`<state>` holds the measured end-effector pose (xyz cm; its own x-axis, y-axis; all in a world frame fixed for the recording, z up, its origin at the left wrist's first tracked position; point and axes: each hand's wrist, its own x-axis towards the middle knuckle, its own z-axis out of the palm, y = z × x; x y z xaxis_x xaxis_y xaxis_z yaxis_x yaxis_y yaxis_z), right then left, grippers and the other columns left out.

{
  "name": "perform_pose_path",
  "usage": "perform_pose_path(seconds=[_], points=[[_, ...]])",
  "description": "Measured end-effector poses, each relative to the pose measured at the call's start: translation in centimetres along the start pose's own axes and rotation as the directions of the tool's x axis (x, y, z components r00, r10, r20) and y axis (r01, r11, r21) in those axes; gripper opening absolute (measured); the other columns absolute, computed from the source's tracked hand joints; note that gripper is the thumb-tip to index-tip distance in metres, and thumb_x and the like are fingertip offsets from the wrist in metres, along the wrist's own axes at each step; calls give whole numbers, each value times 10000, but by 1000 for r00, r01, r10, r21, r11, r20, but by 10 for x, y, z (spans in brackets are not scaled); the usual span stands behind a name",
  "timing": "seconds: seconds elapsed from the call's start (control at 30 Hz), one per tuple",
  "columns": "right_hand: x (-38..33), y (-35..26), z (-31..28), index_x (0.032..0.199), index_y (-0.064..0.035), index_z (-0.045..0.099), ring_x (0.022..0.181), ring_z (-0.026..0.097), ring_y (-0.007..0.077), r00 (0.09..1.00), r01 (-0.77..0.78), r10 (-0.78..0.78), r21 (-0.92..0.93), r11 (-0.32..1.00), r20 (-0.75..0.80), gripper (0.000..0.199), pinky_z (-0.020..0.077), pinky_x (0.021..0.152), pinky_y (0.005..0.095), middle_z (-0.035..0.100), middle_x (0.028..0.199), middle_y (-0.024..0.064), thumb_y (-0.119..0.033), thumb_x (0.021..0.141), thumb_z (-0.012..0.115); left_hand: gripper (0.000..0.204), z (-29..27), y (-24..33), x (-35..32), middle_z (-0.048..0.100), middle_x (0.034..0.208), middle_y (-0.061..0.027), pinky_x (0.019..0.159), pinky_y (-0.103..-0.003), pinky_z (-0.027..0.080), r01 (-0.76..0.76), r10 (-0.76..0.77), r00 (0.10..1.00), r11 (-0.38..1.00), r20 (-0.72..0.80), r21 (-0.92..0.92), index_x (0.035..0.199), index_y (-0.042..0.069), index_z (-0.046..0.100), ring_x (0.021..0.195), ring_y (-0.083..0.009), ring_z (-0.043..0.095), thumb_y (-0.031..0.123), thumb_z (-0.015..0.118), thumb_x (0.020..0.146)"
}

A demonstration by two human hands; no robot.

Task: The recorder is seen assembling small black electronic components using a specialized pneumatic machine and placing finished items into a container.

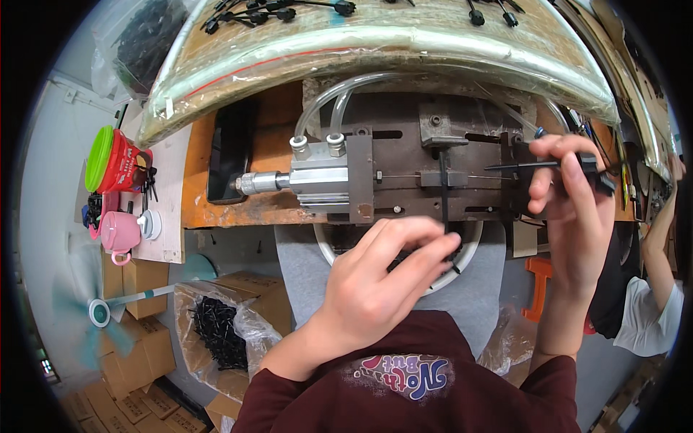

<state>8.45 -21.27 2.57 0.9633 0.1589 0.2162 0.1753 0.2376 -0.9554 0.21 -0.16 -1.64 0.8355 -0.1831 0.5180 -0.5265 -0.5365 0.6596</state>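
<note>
Two bare hands work at a rusty brown metal jig [404,155] bolted to an orange-painted worktop [216,209]. The left hand [379,289], at about six o'clock from the jig, has its fingers curled shut around a thin black plastic cable tie [443,191] whose strap runs straight up into the jig's slotted block; its lower end sits in a white round bowl [471,252] on the grey-clad lap. The right hand [570,202], at three o'clock, pinches a second black plastic cable tie [527,166] between thumb and fingertips, its pointed end lying level and aimed leftward at the jig. That makes two ties in hand.

At nine o'clock on the jig sits one silver, ribbed pneumatic cylinder [317,177] with two clear plastic hoses [325,105] arching up from its two white fittings. Above, at twelve o'clock, a shelf wrapped in glossy clear film [375,43] carries several more black ties.

Far left, at nine o'clock, stand one red plastic tub with a green lid [112,162] and one pink plastic cup [119,232]. At seven o'clock, one clear bag of black parts [220,332] sits in an open brown cardboard box [271,292], with more plain brown cartons stacked beside it. Another person's arm in a white sleeve [653,303] shows at four o'clock.
</note>
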Motion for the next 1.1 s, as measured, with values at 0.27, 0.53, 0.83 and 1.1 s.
perform_pose_path(seconds=[0.27,0.53,0.83,1.1], points=[[-25,17,1,1100,99,582,941,701,298,940,321,-341,-400,858,22,170,597,792,327,609,1170,289,16,954,558,257,24,-11,9,653,1244,-142,778,-349,548,-85,56,994,937,94,340,997,4,700,835,-247,684,67,741,752],[-41,32,-2,1144,70,603,1018,687,362,864,446,-488,-636,629,124,213,595,841,359,604,1212,283,21,937,592,265,23,-9,14,658,1247,-124,626,-286,520,-34,-8,993,934,117,355,992,21,714,679,-194,660,68,756,734],[-53,44,11,1174,88,616,1069,668,359,826,539,-474,-670,510,304,308,559,933,388,605,1234,266,85,866,615,344,13,0,17,706,1126,-135,671,-268,545,-1,1,1000,1000,11,-30,1003,22,712,794,-215,708,72,833,685],[-55,53,18,1245,86,573,1075,661,356,843,530,-434,-631,566,318,380,567,889,386,607,1232,283,78,865,593,404,3,13,11,712,993,-128,708,-296,568,23,-26,999,996,-37,-90,1025,9,713,867,-220,692,-33,829,640]])
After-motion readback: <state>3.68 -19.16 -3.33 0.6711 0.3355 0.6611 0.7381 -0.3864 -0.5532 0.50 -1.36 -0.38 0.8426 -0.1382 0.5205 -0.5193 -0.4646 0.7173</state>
